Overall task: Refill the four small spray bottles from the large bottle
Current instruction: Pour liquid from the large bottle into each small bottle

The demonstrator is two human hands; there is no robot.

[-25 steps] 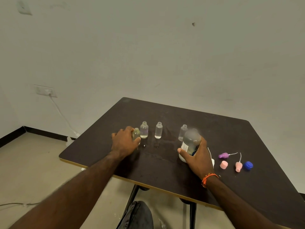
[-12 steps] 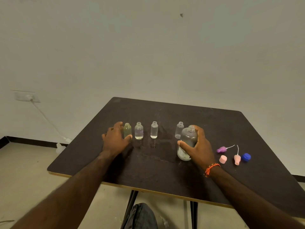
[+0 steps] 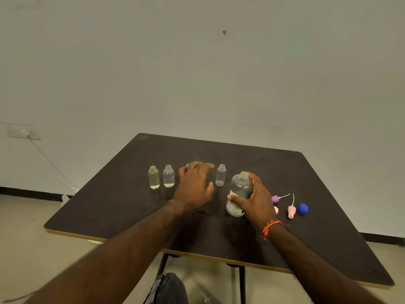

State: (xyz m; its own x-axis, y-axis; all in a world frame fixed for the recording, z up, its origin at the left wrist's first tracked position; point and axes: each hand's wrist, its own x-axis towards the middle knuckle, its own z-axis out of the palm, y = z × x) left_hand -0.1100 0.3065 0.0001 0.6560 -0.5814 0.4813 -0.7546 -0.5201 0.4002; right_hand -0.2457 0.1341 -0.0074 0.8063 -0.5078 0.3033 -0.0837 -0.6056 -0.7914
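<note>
At the dark bench (image 3: 306, 227), my right hand (image 3: 255, 200) wraps the uncapped large bottle (image 3: 240, 189), standing upright near the front. My left hand (image 3: 194, 186), fingers loosely spread and holding nothing, hovers over the third small bottle (image 3: 188, 165) in the row. Best, I judge, to steady that bottle low before tipping the large one slowly toward its narrow neck.

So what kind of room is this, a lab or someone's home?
Hard to say; probably a plain, sparsely furnished room. You see a bare wall, a dark table and a wall socket with a cable.
</note>
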